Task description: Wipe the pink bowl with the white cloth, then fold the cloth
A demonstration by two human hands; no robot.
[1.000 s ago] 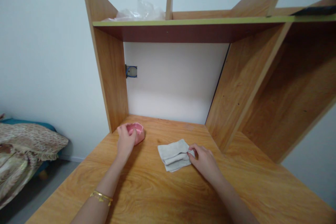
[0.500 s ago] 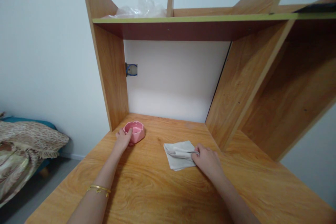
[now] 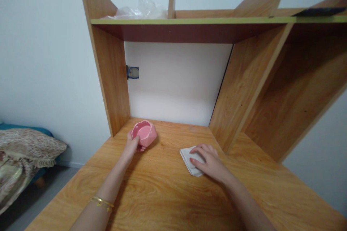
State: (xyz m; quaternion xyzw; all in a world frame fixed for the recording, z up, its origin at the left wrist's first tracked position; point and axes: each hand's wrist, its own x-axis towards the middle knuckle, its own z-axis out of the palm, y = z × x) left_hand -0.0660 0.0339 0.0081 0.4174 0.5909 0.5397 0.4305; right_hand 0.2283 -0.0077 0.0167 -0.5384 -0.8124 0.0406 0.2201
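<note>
Nearest the person, a gold bracelet (image 3: 103, 201) circles the left forearm, in front of the bowl and a little to its left. Under both arms spreads the wood-grain desk (image 3: 162, 195), which reaches back past the bowl.

To the right of the bowl and slightly nearer, the right hand (image 3: 210, 160) bends loosely over a pale cloth (image 3: 187, 157), thumb and forefinger parted, red showing on the nails. The hand pinches no fold that can be seen; its far fingers are hidden, so whether they touch the cloth one cannot tell. The cloth lies folded flat on the desk, well apart from the bowl.

The left hand (image 3: 132, 145) is closed on the near left side of the pink bowl (image 3: 148, 135), thumb over the rim, other fingers beneath. The bowl is tilted, its mouth turned toward the person, above the back left part of the desk.

Far to the left of the bowl is a bed (image 3: 29, 144) with a patterned, fringed cover. Behind the bowl stands the white wall (image 3: 176, 83), with a wall box (image 3: 133, 72) showing blue wire. High above the bowl runs a shelf (image 3: 176, 30), bearing a clear bag (image 3: 146, 10).
</note>
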